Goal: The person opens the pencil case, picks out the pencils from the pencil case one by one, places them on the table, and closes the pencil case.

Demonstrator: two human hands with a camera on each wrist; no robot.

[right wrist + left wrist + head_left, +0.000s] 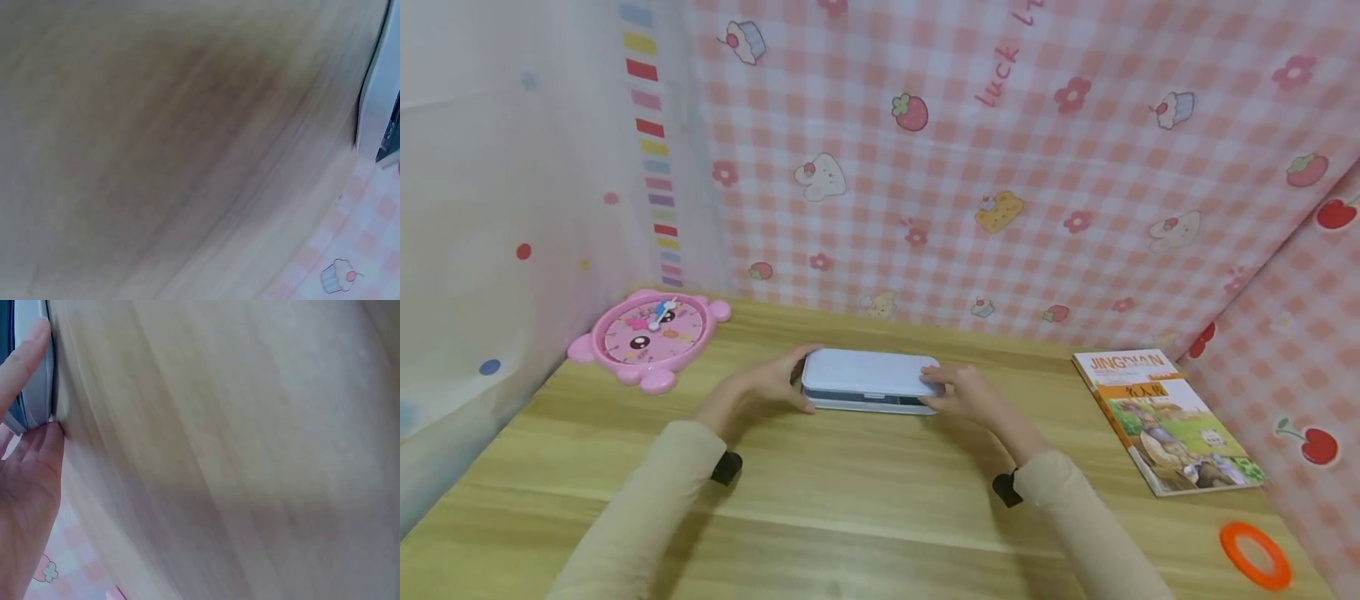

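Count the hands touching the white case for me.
2: the left hand holds the left end of the case, and the right hand is at its right end. None seems hidden.

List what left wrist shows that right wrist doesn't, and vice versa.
Only left wrist: the left hand, with its thumb and fingers in a grip on one end of the white case.

Only right wrist: a cupcake print on the wall cloth.

Both: part of the white case, the wooden tabletop and the pink checked wall cloth.
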